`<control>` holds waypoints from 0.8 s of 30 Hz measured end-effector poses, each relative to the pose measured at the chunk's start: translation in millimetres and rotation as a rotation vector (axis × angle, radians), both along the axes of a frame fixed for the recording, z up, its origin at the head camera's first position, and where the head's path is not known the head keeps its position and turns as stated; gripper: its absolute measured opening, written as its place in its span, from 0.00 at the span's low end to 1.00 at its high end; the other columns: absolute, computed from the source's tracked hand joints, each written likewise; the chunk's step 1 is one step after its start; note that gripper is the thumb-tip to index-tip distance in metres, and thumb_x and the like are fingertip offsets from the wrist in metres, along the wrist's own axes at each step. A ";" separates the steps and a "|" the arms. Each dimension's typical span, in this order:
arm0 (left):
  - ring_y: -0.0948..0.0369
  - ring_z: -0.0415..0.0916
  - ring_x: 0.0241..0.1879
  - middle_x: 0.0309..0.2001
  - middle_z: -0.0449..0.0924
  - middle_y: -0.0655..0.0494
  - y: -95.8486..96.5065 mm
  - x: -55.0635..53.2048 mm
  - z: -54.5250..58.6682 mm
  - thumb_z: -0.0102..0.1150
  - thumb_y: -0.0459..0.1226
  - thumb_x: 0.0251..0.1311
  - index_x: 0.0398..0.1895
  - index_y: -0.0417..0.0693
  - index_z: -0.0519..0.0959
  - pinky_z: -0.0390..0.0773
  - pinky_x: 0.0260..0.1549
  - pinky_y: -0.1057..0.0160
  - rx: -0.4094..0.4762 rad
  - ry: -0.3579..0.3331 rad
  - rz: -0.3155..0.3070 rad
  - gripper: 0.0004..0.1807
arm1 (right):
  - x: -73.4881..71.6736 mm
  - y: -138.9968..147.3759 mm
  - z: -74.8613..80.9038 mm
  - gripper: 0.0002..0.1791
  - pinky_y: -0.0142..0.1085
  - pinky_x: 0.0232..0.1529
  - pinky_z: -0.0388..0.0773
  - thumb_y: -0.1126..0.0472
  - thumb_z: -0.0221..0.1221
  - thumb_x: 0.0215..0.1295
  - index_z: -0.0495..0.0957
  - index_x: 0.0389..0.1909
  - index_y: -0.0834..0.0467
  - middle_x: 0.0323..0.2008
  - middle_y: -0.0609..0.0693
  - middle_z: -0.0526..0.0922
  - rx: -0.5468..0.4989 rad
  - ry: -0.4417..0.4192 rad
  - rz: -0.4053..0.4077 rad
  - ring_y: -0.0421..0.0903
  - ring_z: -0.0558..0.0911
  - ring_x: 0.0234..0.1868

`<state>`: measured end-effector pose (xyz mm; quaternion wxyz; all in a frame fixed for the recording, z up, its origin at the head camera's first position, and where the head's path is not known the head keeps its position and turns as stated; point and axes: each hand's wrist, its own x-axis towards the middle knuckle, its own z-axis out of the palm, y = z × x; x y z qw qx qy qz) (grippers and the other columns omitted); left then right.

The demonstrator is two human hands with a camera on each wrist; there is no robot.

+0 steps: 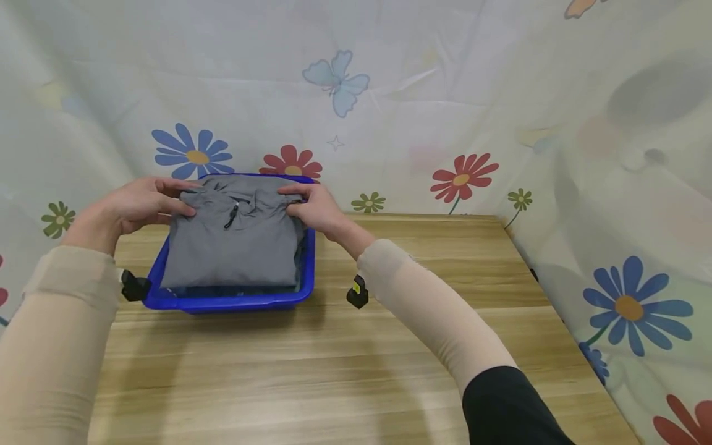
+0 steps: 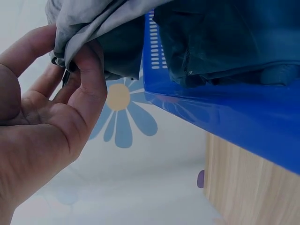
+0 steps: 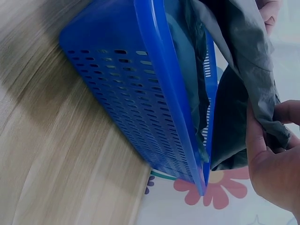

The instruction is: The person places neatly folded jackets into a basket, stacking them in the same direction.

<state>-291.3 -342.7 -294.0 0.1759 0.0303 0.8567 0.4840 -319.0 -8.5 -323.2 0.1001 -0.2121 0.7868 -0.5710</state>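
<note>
A folded grey garment (image 1: 233, 253) with a small dark cord or zip pull (image 1: 232, 214) lies over the blue plastic basket (image 1: 239, 303). My left hand (image 1: 141, 204) pinches its far left corner between thumb and fingers. At the far right corner, my right hand (image 1: 318, 211) pinches the cloth the same way. Both wrist views show the grey cloth (image 3: 255, 56) lifted above the basket rim at its far end. Beneath it, dark teal cloth (image 2: 220, 42) lies inside the basket. The basket's bottom is hidden.
The basket stands on a wood-grain table (image 1: 345, 364), near its far edge. A white curtain (image 1: 389, 123) printed with flowers and butterflies hangs behind and to the right. Small black devices (image 1: 358, 292) are worn at both wrists.
</note>
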 end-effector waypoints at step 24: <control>0.31 0.55 0.72 0.78 0.44 0.27 3.4 3.2 -3.6 0.56 0.51 0.75 0.80 0.34 0.49 0.61 0.66 0.36 -0.109 0.030 0.020 0.45 | -5.5 40.5 -7.7 0.24 0.37 0.30 0.80 0.54 0.58 0.77 0.70 0.68 0.61 0.47 0.58 0.81 0.313 0.043 -0.042 0.49 0.80 0.33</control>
